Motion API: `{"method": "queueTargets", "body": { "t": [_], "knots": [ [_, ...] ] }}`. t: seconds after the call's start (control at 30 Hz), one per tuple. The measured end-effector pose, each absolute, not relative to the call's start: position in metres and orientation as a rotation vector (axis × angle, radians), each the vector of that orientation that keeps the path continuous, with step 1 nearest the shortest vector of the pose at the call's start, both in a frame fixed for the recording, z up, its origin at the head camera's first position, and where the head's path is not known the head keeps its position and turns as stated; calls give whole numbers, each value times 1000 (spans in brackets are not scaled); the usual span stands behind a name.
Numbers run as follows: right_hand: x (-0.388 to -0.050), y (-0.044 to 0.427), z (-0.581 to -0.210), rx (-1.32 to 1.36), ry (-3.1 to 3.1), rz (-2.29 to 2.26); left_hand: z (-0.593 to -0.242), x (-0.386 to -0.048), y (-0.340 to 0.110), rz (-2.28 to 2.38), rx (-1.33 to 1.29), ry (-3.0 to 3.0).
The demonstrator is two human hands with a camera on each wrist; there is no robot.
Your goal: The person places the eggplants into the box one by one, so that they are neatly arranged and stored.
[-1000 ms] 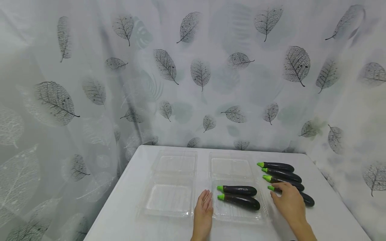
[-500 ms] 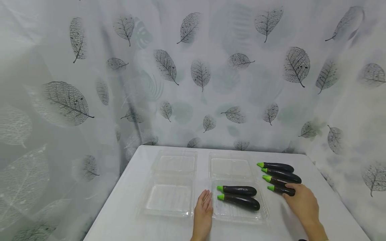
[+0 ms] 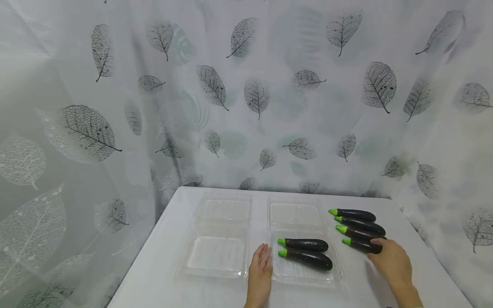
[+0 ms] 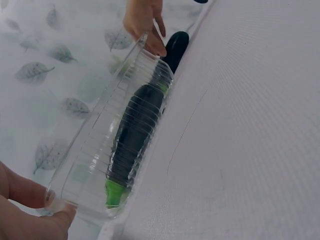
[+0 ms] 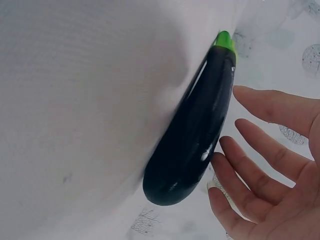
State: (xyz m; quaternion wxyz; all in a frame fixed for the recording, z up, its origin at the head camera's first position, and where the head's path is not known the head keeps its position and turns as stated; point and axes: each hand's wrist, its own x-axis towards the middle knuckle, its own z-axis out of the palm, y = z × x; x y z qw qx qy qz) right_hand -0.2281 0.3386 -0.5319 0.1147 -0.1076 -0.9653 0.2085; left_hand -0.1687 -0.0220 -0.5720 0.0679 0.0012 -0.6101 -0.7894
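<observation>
In the head view my right hand [image 3: 393,262] is at the blunt end of the nearest eggplant [image 3: 360,245], part of which it covers. The right wrist view has this eggplant [image 5: 192,127] lying with its green stem up, my spread fingers [image 5: 255,135] along its side; whether they touch it is unclear. My left hand [image 3: 259,271] rests fingers extended against the left edge of the right clear plastic box [image 3: 290,278]. Its fingers [image 4: 25,192] meet the box's rim corner in the left wrist view. Two eggplants [image 3: 306,244] lie side by side in that box's near half.
Three more eggplants [image 3: 360,224] are lined up beyond the nearest one, stems leftward. A second clear box [image 3: 215,252], lid spread open, stands left on the white table [image 3: 154,265]. A leaf-print curtain [image 3: 256,137] hangs behind and at both sides.
My right hand has shifted right, from above the nearest eggplant's neck to its blunt end. The eggplant has stayed about where it was. My left hand has stayed put.
</observation>
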Motion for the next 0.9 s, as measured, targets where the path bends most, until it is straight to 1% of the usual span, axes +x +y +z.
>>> {"method": "queueTargets", "body": {
  "t": [0.9],
  "knots": [
    [-238,352,-548,-320,-2880,521,-573,-169,-21,-2412,21,-1829]
  ]
}}
